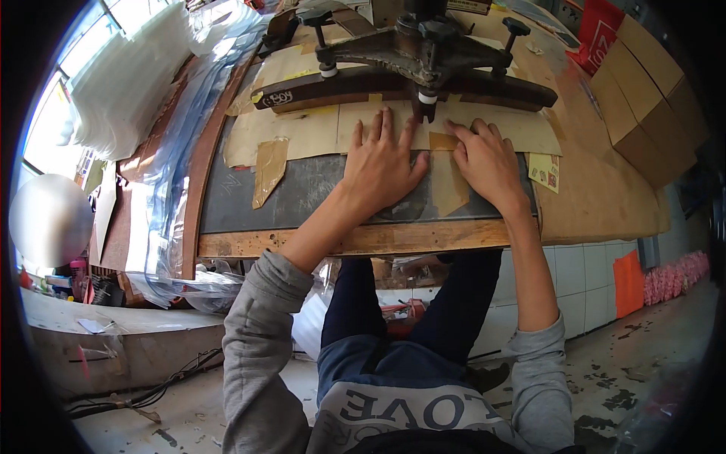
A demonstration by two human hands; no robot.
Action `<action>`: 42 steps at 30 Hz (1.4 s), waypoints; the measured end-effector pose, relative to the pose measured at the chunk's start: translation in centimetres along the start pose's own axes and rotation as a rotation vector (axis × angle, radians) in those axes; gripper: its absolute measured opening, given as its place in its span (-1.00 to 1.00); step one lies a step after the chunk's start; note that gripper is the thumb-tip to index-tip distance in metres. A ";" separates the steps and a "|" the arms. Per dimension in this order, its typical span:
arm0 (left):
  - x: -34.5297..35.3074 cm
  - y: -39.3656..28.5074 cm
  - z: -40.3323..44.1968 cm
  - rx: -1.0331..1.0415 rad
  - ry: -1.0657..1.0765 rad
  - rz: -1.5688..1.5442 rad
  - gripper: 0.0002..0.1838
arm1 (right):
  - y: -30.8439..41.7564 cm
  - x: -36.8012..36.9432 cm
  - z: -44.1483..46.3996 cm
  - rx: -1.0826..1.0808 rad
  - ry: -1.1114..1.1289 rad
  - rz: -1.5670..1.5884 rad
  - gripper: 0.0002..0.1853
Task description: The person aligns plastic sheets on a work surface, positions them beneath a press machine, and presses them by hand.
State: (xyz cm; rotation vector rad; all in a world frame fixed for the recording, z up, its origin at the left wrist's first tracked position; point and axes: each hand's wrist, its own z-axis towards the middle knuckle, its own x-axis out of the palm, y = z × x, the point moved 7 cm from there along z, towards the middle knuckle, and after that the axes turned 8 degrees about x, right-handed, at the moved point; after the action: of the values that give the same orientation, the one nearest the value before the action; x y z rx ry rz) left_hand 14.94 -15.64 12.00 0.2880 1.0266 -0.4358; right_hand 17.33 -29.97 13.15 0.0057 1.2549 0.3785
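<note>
My left hand (384, 165) lies flat with its fingers spread over a cream-coloured board (302, 135), its thumb reaching down onto the dark work surface (318, 185). On the other side of the press's middle, my right hand (490, 160) rests with fingers apart, its index finger stretched toward the centre. Brown tape (451, 189) runs from the board onto the dark surface beside that hand. Just beyond my fingertips stands a black metal press frame (378, 50) with a long dark bar (484, 85) across the board. Neither hand visibly holds anything.
A cardboard box (643, 113) and a red bag (601, 34) stand at the right. Clear plastic sheeting (170, 166) and stacked white foam sheets (125, 91) fill the left. The table's wooden front edge (423, 237) lies under my forearms; another strip of tape (270, 170) hangs off the board.
</note>
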 end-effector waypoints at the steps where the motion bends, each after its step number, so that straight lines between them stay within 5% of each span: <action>1: 0.0 0.1 0.1 -0.003 0.028 0.003 -0.37 | 0.1 0.0 -0.1 0.001 -0.002 -0.014 -0.60; 24: 0.7 0.9 1.8 -0.019 0.014 0.013 -0.30 | 0.3 0.4 0.3 -0.014 -0.170 0.010 -0.65; 42: 5.3 6.7 2.8 0.082 0.410 0.086 -0.28 | -1.9 1.5 1.3 0.162 -0.120 0.375 -0.78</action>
State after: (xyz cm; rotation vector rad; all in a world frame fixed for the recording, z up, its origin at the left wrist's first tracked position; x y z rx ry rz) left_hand 22.62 -12.06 8.97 0.5071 1.3917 -0.3480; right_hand 19.48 -31.08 11.75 0.4011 1.1614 0.5893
